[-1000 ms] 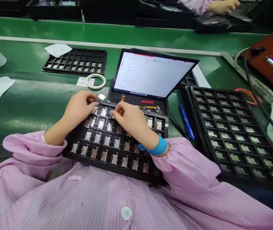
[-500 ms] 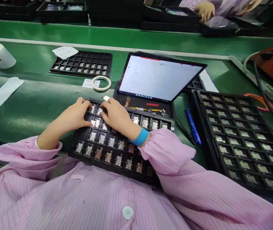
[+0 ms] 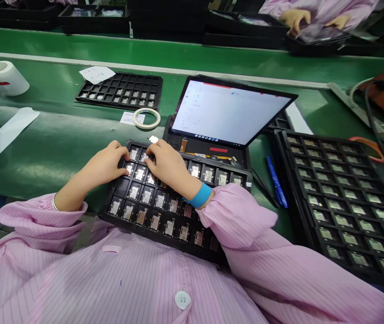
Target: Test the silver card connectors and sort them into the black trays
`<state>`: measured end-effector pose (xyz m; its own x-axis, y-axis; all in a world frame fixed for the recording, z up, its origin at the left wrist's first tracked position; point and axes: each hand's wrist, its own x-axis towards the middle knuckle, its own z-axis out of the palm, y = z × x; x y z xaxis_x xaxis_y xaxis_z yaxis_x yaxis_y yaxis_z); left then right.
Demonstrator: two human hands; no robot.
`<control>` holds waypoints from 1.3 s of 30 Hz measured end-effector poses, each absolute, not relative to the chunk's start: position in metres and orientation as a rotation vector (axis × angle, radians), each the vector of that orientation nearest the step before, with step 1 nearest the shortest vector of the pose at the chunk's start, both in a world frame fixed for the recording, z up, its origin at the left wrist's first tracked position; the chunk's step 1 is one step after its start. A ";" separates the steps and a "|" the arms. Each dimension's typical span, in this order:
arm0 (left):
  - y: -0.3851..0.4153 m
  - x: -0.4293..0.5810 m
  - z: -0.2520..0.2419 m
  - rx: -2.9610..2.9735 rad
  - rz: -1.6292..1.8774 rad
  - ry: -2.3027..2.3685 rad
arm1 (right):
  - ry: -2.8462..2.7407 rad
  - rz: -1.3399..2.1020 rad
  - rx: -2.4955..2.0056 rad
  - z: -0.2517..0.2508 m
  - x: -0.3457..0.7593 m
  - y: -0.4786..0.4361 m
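While a person in a pink striped smock sits at a long green workbench, a black tray rests against their front, its far edge lying on the bench. A second, larger black tray lies to their right, its rows of pockets filled with flat silvery pieces. Straight ahead, a tablet stands tilted and lit, just behind the near tray, with ribbon cables showing at its base. A smaller black tray sits further along the bench, a few pieces in its pockets, and a roll of tape lies near it on a paper note. A blue pen lies between the near tray and the larger one. Across the bench, a co-worker's hand rests on something dark.

The left hand and right hand sit side by side over the near tray's top rows, nearly touching. Both are curled, with fingers bent down among the small metal pieces in the pockets; whether they pinch anything, I cannot tell. A blue wristband circles the right wrist, and one loose metal piece lies just past the tray's far edge
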<state>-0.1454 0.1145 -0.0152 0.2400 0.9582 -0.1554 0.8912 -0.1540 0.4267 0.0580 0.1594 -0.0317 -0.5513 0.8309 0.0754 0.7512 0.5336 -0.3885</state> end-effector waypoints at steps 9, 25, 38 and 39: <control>0.140 -0.134 -0.012 2.154 0.326 1.765 | -2.308 0.783 -1.254 -0.033 0.060 0.162; 0.125 -0.137 -0.008 2.070 0.467 1.713 | -1.579 1.239 -1.206 0.081 0.165 0.101; 0.040 -0.033 0.035 1.093 0.850 1.064 | -1.328 1.619 -1.175 0.047 0.159 0.041; 0.037 -0.029 0.035 1.081 0.841 1.034 | -1.334 1.570 -1.176 0.045 0.159 0.039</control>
<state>-0.0293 0.0369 0.0348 0.3093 0.9195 -0.2428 -0.0501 0.2707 0.9614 0.1586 0.0388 0.0453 -0.2962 0.9395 -0.1722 0.0187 -0.1746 -0.9845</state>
